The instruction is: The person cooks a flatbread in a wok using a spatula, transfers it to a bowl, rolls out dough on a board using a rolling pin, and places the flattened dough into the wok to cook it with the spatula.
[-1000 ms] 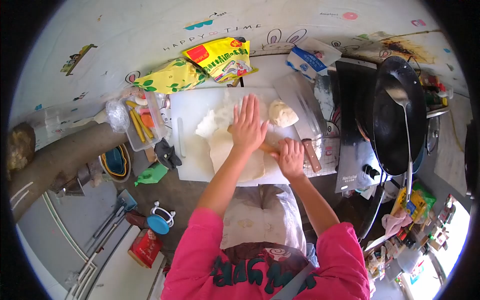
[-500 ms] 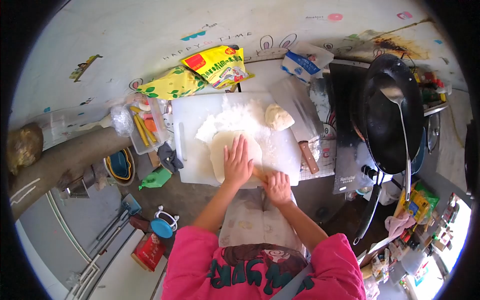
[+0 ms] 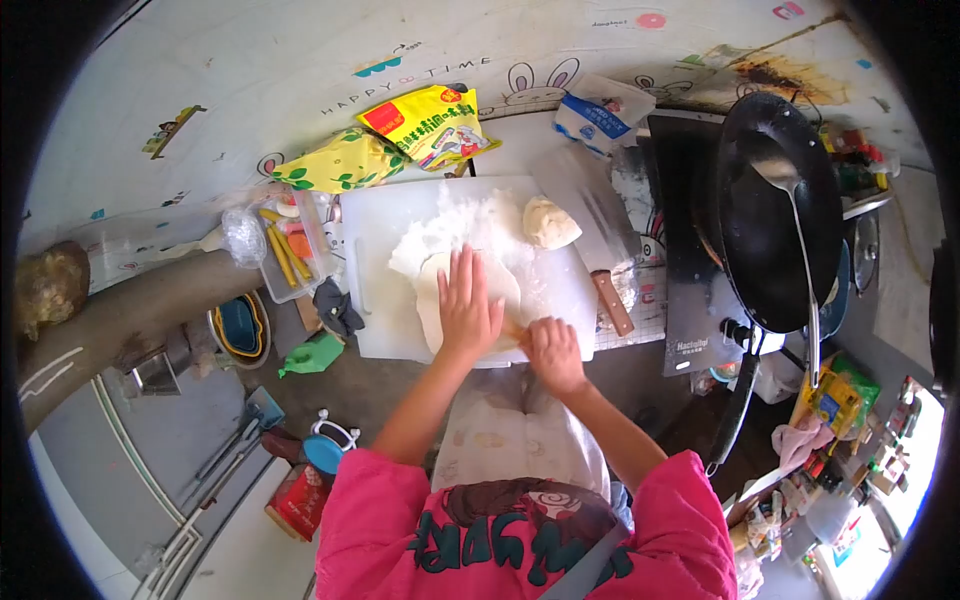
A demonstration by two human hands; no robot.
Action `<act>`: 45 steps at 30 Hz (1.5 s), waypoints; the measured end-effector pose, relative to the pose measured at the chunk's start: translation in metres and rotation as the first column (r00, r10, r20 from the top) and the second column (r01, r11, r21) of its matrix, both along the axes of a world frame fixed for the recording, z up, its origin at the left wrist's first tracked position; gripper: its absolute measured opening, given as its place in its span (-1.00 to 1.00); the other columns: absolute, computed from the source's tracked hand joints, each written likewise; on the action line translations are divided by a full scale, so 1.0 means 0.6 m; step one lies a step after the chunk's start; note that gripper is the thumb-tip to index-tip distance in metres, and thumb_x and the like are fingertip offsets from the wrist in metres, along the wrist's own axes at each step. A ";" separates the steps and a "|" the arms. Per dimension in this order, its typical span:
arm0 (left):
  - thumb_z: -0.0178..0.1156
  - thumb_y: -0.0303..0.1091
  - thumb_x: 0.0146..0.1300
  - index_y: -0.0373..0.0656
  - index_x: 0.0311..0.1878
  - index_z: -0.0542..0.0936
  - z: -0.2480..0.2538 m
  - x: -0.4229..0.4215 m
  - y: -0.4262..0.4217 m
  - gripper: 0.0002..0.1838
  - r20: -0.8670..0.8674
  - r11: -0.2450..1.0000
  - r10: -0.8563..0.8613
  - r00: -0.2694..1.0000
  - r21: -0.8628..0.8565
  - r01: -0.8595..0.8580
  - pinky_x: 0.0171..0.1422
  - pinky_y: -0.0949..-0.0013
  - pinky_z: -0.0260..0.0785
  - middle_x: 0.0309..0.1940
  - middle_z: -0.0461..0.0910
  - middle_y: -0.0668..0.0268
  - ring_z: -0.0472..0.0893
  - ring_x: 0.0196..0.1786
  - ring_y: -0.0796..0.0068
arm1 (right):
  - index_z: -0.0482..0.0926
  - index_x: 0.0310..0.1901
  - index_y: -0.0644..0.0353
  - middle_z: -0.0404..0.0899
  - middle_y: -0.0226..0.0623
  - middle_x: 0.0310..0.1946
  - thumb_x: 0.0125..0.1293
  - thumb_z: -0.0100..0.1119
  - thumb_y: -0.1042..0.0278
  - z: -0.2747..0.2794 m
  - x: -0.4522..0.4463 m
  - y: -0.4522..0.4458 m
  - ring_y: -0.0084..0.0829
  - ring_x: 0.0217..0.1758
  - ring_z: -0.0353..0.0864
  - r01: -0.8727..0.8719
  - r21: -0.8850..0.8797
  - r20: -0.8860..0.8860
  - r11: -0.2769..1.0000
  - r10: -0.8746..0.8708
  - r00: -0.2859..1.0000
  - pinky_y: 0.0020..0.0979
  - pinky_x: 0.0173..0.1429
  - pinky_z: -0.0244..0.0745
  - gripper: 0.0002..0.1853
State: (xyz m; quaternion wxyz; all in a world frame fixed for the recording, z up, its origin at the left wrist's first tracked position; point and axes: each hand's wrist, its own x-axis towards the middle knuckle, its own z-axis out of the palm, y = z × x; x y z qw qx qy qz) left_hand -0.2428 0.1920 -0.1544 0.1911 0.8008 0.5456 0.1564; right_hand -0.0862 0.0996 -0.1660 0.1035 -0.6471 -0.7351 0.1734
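A flat round sheet of dough [image 3: 431, 313] lies on the white cutting board [image 3: 375, 330]. My left hand [image 3: 468, 310] rests over the sheet with its fingers stretched out. My right hand [image 3: 553, 353], at the board's front edge, is closed around the end of a thin wooden rolling pin [image 3: 513, 331]. The pin's other part is hidden behind my left hand. Loose flour [image 3: 470, 215] is spread over the board beyond the sheet. At the board's upper right sits a lump of dough [image 3: 550, 223].
A cleaver [image 3: 590, 215] lies right of the board. Further right, a black wok [image 3: 780, 240] holding a spatula [image 3: 785, 178] stands on the cooktop. Yellow packets [image 3: 430, 125] and a salt bag [image 3: 600, 118] line the wall. A plastic box [image 3: 290, 255] stands at left.
My left hand has slid forward over the dough sheet, its fingertips now near the far edge. My right hand has shifted slightly forward with the rolling pin. The view has moved a little.
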 end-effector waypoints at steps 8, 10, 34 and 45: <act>0.11 -0.09 0.18 -0.29 0.42 0.11 -0.044 0.024 0.004 -0.19 -0.127 0.998 -0.063 0.990 -0.035 0.059 0.51 -0.06 -0.18 0.46 0.05 0.10 0.03 0.51 0.18 | 0.42 -0.12 0.20 0.42 -0.22 -0.14 0.12 0.14 -0.17 -0.048 0.009 -0.020 -0.22 -0.07 0.39 -0.001 -0.033 0.135 0.999 0.005 0.991 -0.14 0.08 0.26 -0.45; 0.12 -0.10 0.18 -0.30 0.42 0.11 -0.055 0.063 0.053 -0.19 -0.078 1.000 -0.021 0.997 -0.013 0.020 0.50 -0.06 -0.16 0.47 0.03 0.10 0.04 0.51 0.16 | 0.41 -0.07 0.21 0.41 -0.23 -0.11 0.11 0.13 -0.20 -0.040 0.032 0.016 -0.22 -0.06 0.39 0.061 0.056 0.113 0.997 -0.067 0.991 -0.12 0.06 0.26 -0.40; 0.13 -0.11 0.18 -0.26 0.38 0.21 -0.055 -0.252 -0.071 -0.26 -0.123 0.969 -0.234 0.964 -0.111 0.221 0.52 0.09 -0.10 0.43 0.12 0.15 0.07 0.50 0.21 | 0.19 0.37 0.22 0.04 -0.16 0.45 0.30 -0.08 0.10 -0.004 -0.179 -0.083 -0.23 0.51 0.02 -0.548 -0.161 0.083 0.820 0.565 0.821 -0.07 0.50 -0.11 -0.36; 0.10 -0.19 0.21 -0.25 0.35 0.25 -0.008 -0.242 -0.052 -0.34 -0.078 0.987 -0.136 0.988 -0.094 0.128 0.49 0.00 -0.06 0.42 0.16 0.16 0.12 0.48 0.20 | 0.28 0.27 0.30 0.37 -0.19 0.06 0.10 0.07 0.34 -0.004 -0.168 0.008 -0.31 0.06 0.41 -0.365 -0.080 0.055 0.927 0.370 0.927 -0.27 0.05 0.35 -0.36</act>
